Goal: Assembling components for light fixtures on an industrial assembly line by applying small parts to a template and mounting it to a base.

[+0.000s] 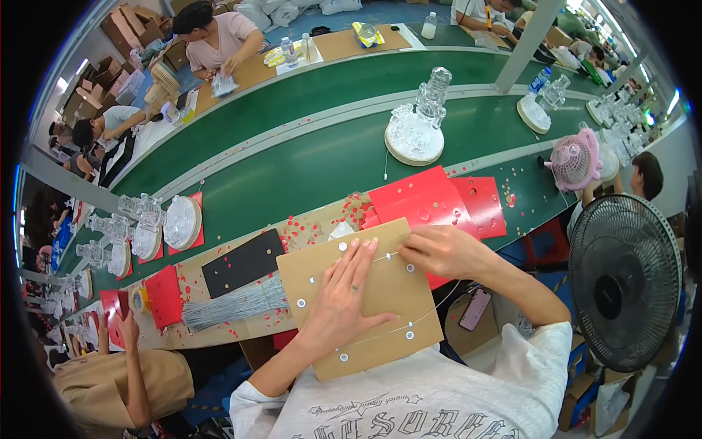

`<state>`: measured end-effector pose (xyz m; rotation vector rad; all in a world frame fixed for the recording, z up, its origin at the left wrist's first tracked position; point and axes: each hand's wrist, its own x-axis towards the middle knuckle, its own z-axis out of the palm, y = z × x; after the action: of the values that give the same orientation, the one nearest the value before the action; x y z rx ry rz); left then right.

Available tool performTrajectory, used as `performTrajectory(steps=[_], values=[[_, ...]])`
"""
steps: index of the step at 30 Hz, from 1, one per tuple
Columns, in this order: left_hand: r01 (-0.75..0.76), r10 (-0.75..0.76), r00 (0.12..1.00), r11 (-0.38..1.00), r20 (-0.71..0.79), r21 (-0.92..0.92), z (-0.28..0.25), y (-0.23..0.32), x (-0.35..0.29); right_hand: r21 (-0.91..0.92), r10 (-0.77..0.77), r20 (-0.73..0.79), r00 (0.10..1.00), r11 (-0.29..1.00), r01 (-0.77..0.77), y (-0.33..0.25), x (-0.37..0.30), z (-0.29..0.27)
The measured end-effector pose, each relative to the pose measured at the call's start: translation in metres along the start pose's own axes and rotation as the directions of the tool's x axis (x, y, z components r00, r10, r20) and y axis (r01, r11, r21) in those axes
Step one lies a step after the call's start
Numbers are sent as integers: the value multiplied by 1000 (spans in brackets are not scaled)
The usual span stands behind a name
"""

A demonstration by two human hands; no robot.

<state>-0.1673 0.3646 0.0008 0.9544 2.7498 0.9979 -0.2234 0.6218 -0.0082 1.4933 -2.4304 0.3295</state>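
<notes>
A brown cardboard sheet (391, 293) leans against my front at the table edge. Small white round discs (301, 303) are set around it. A thin pale wire (422, 320) with small white beads crosses the sheet in two places. My left hand (338, 296) lies flat on the sheet, fingers stretched out, thumb pointing right. At the sheet's upper right edge, my right hand (439, 251) has its fingertips pinched together where the upper stretch of wire ends. Those fingers partly cover the wire.
Red sheets (424, 201) lie beyond the cardboard. Left of it are a black sheet (243, 263) and a bundle of grey wire ties (234, 304). Clear ornaments on round white bases (414, 139) stand on the green belt (314, 164). A black fan (621, 282) stands right; a co-worker (124, 380) sits left.
</notes>
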Motion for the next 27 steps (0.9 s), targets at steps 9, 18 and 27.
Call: performTrajectory(steps=[9,18,27], values=[[-101,113,992,978,-56,183,-3,-23,41,-129,25,-27,999,991,-28,-25,-1,6],[-178,200,973,968,-113,178,-18,-42,30,-5,184,-172,968,982,-188,-55,-11,17],[-83,51,946,993,-320,-85,-9,-62,1,348,337,-320,886,911,-221,-45,39,43]])
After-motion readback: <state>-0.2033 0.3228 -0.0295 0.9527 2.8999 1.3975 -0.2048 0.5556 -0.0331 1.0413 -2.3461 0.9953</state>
